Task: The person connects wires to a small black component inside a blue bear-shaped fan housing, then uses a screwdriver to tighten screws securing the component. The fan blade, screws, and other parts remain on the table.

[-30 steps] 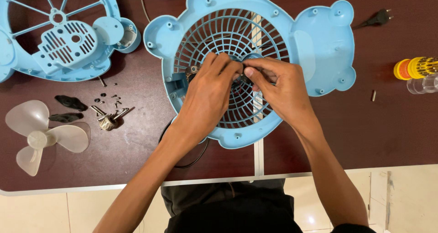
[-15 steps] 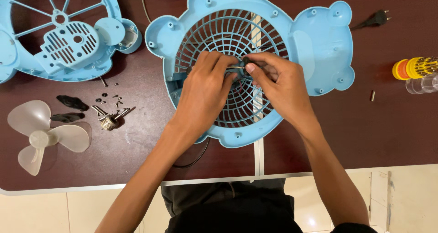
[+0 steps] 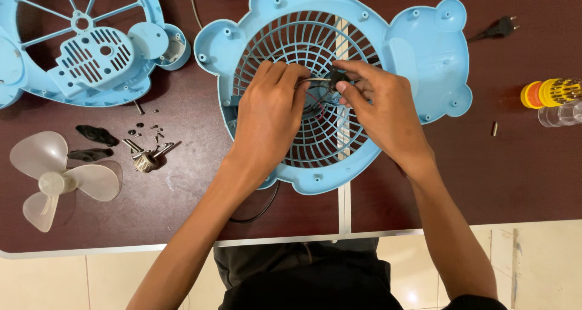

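A light blue fan housing (image 3: 418, 49) with a round grille lies face down on the dark brown table. Both my hands rest over the grille's middle. My left hand (image 3: 267, 113) pinches a thin wire or metal lead over the grille. My right hand (image 3: 379, 107) grips a small dark part (image 3: 335, 79) with red and dark wires running under it. The fingertips of both hands nearly touch at that part.
The other blue housing half (image 3: 91, 55) lies at the far left. A translucent white fan blade (image 3: 57, 179), black pieces (image 3: 97, 135), small screws (image 3: 148, 131) and a metal part (image 3: 145, 158) sit below it. A plug (image 3: 503, 26) and a yellow screwdriver set (image 3: 548, 93) are on the right.
My right hand has shifted its fingers around the small dark part, and my left hand has closed in on the wire. The housing has stayed in place.
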